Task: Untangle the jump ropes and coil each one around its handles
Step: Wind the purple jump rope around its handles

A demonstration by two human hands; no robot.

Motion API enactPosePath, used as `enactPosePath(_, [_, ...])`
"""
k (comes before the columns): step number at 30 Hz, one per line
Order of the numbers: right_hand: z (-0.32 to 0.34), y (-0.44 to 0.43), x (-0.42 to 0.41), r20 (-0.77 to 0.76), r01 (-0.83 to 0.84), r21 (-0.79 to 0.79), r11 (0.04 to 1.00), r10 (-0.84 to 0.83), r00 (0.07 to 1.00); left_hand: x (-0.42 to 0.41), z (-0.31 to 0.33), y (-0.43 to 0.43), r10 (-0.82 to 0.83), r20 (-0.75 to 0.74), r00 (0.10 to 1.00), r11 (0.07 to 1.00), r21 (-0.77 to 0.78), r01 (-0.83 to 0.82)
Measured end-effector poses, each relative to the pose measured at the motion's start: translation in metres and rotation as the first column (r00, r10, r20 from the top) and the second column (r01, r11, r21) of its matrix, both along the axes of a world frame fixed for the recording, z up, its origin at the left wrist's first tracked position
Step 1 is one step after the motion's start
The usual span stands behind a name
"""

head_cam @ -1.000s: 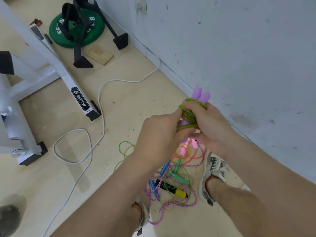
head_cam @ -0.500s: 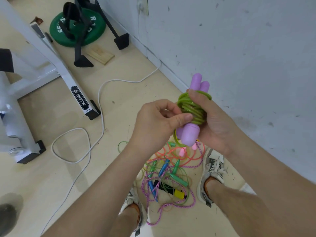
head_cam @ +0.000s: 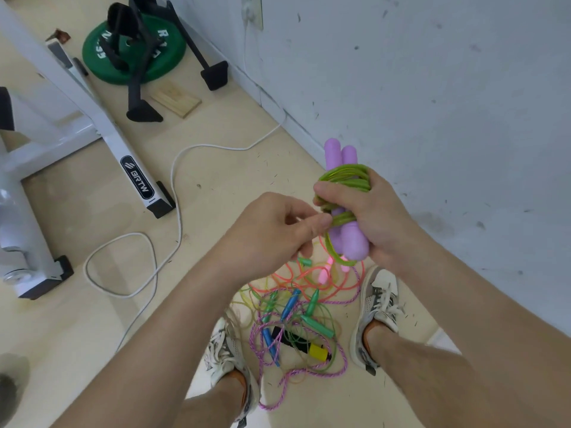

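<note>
**Item 1.** Green rope (head_cam: 349,177), wound on the paired purple handles (head_cam: 355,242). We hold it up by the wall (head_cam: 448,88), above the floor pile.
- Right hand (head_cam: 374,217): clamped round handles and coils, thumb across the upper turns.
- Left hand (head_cam: 272,233): thumb and forefinger pinched together on the lowest green loop.
- Change: over the last second we raised the bundle, and the left hand went from covering the coils to nipping that last loop.
- Judgement: nearly wound; only the end wants tucking.

**Item 2.** Tangled ropes (head_cam: 296,319), near floor, between our shoes (head_cam: 380,304). Not yet sorted.
</note>
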State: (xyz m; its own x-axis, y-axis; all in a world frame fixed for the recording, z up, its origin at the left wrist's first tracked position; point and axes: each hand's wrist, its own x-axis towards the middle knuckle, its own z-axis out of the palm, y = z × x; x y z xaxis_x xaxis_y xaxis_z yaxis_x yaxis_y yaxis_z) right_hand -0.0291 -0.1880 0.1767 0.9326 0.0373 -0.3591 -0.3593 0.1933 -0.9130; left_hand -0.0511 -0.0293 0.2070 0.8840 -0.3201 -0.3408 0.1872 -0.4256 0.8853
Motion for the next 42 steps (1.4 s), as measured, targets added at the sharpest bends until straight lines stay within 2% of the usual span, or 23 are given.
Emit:
enactPosePath(3, [0.004, -0.009, 0.003, 0.018, -0.044, -0.075, 0.996, 0.045, 0.999, 0.000, 0.003, 0.010, -0.177, -0.090, 0.980, 0.983, 0.025, 0.180])
enactPosePath(7, [0.011, -0.007, 0.001, 0.025, -0.110, -0.065, 0.992, 0.112, 0.993, -0.003, 0.005, 0.012, -0.390, -0.196, 0.900, 0.916, 0.017, 0.400])
enactPosePath(11, [0.013, -0.007, 0.002, 0.025, -0.138, -0.072, 0.988, 0.140, 0.990, 0.000, 0.006, 0.020, -0.350, -0.168, 0.922, 0.932, 0.042, 0.361])
enactPosePath(14, [0.012, -0.005, 0.001, 0.015, -0.121, -0.068, 0.990, 0.122, 0.992, 0.002, 0.014, 0.022, -0.317, -0.242, 0.917, 0.946, -0.017, 0.323])
enactPosePath(16, [0.011, -0.003, 0.001, -0.003, -0.108, -0.062, 0.992, 0.108, 0.994, 0.001, 0.015, 0.019, -0.215, -0.253, 0.943, 0.976, -0.102, 0.195])
enactPosePath(18, [0.011, -0.002, 0.001, -0.044, -0.073, -0.006, 0.997, 0.073, 0.996, -0.002, 0.012, 0.010, 0.015, -0.184, 0.983, 0.983, -0.177, -0.048])
enactPosePath(21, [0.010, 0.004, 0.000, -0.097, -0.018, 0.124, 0.992, 0.030, 0.995, -0.009, 0.006, -0.011, 0.336, -0.047, 0.941, 0.894, -0.297, -0.334])
enactPosePath(24, [0.014, 0.009, -0.002, -0.156, 0.060, 0.350, 0.935, -0.005, 0.988, -0.013, 0.002, -0.026, 0.469, 0.086, 0.879, 0.842, -0.344, -0.415])
enactPosePath(26, [0.018, 0.010, -0.003, -0.187, 0.059, 0.410, 0.910, 0.020, 0.982, -0.013, -0.001, -0.029, 0.486, 0.158, 0.860, 0.848, -0.325, -0.420])
enactPosePath(29, [0.023, 0.009, -0.005, -0.213, -0.017, 0.391, 0.920, 0.108, 0.971, -0.014, -0.003, -0.031, 0.472, 0.206, 0.857, 0.864, -0.299, -0.404])
enactPosePath(32, [0.023, 0.007, -0.005, -0.272, -0.003, 0.468, 0.884, 0.147, 0.951, -0.014, -0.002, -0.031, 0.424, 0.170, 0.889, 0.875, -0.331, -0.354])
enactPosePath(36, [0.017, 0.005, -0.006, -0.305, -0.067, 0.477, 0.877, 0.236, 0.923, -0.012, -0.001, -0.032, 0.270, 0.004, 0.963, 0.889, -0.386, -0.248])
enactPosePath(40, [0.007, 0.003, -0.002, -0.325, 0.030, 0.534, 0.845, 0.172, 0.930, -0.004, -0.001, -0.016, 0.057, -0.129, 0.990, 0.895, -0.432, -0.108])
enactPosePath(42, [0.002, 0.003, 0.000, -0.330, 0.046, 0.541, 0.840, 0.162, 0.930, -0.003, 0.000, -0.010, 0.031, -0.155, 0.987, 0.885, -0.456, -0.099])
